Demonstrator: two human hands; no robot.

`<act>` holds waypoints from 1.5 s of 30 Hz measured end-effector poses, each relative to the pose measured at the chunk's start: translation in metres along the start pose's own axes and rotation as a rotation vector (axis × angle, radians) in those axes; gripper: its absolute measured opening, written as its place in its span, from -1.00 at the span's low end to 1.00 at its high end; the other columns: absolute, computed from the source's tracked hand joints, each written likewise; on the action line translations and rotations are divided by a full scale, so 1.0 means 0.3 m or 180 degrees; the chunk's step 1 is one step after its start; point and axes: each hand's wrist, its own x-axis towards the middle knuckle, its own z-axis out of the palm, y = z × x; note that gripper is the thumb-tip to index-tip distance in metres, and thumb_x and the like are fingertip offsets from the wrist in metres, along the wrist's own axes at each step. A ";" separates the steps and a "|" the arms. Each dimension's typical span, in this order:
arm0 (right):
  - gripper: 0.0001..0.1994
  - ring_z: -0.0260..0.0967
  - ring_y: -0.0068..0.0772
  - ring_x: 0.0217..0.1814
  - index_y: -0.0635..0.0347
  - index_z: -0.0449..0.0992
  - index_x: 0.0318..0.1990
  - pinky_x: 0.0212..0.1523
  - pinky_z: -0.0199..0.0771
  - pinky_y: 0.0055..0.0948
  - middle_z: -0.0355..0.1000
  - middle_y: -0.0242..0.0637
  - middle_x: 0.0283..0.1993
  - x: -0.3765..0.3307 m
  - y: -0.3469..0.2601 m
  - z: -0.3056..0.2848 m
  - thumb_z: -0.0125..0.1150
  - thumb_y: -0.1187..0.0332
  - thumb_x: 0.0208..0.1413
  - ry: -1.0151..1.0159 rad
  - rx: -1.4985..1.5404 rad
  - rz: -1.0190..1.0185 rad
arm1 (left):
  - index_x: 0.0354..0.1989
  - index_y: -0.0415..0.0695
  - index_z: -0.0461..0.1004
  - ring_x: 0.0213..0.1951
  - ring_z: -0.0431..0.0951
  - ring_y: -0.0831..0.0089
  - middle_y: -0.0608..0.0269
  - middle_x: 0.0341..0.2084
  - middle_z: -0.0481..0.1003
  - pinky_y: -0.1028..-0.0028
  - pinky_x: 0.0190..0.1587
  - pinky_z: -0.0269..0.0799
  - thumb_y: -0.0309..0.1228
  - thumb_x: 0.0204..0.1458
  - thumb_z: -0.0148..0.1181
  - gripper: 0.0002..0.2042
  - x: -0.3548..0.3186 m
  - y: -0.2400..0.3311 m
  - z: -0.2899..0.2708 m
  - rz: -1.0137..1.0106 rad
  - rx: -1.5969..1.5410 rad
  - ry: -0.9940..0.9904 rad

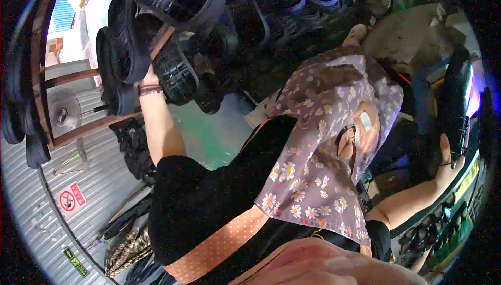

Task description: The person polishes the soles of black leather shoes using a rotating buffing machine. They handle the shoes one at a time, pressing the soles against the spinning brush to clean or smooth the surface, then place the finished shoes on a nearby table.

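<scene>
The cluster of black moulded rubber shoes (172,50) hangs on a rust-brown metal rack (78,79) in the upper left of the view, soles and openings turned outward and packed against one another. A co-worker in a black top and a grey-violet floral headscarf (318,144) reaches up to it. The co-worker's raised hand (148,80), with a dark beaded bracelet at the wrist, touches the lower edge of the cluster beside a ribbed sole; its fingers are hidden among the shoes, so I cannot tell whether they grip. The co-worker's other hand (448,166), far right, is closed around a glossy black lace-up shoe (455,102) held upright.

Of the wearer's own hands only a blurred skin-coloured shape (323,264) shows at the lower edge. I cannot tell which hand it is or how its fingers are set.

With the shoes packed this tightly, I judge it best to take one by its rim and ease it straight off its bar, steadying its neighbours.

A square white sign with a red prohibition circle (71,199) sits on the grey corrugated metal wall (31,191) at lower left. Below it, near the bottom edge, is a narrow dark strip label with green marks (76,262). A grey round fan (62,110) stands by the rack's lower bar.
</scene>
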 end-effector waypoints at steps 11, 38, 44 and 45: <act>-0.45 0.39 -0.31 -0.03 0.42 0.47 -0.02 0.04 0.40 -0.31 0.45 -0.15 0.01 0.001 0.045 -0.023 0.46 0.32 -0.19 0.0624 -0.0405 0.0033 | 0.18 -0.25 0.30 0.02 0.44 0.37 0.21 0.06 0.42 0.37 0.14 0.29 -0.06 0.20 0.01 -0.47 -0.591 -0.153 0.344 -0.0015 0.0210 -0.2446; -0.07 0.22 -0.31 0.30 0.46 0.04 0.31 0.32 0.17 -0.40 0.22 -0.02 0.27 -0.534 -0.132 0.454 0.44 0.36 -0.25 -0.0096 0.0992 -0.0754 | 0.26 -0.21 0.15 0.14 0.35 0.23 0.15 0.18 0.29 0.22 0.23 0.25 -0.28 0.20 0.01 -0.51 -0.819 -0.447 0.978 -0.0273 -0.1163 -0.5302; -0.04 0.20 -0.21 0.31 0.48 0.01 0.31 0.33 0.15 -0.35 0.19 0.04 0.28 -0.530 -0.107 0.482 0.44 0.28 -0.25 0.0078 0.1176 -0.0754 | 0.23 -0.25 0.15 0.07 0.40 0.34 0.20 0.09 0.36 0.28 0.14 0.32 0.03 -0.05 0.26 -0.22 -0.827 -0.462 0.967 0.0786 -0.0351 -0.5119; -0.02 0.20 -0.18 0.32 0.48 0.00 0.31 0.33 0.14 -0.33 0.18 0.05 0.28 -0.524 -0.116 0.487 0.44 0.26 -0.26 0.0113 0.1019 -0.0816 | 0.22 -0.26 0.16 0.05 0.41 0.36 0.20 0.08 0.37 0.30 0.13 0.33 0.08 -0.10 0.29 -0.17 -0.824 -0.470 0.965 0.0888 -0.0290 -0.5152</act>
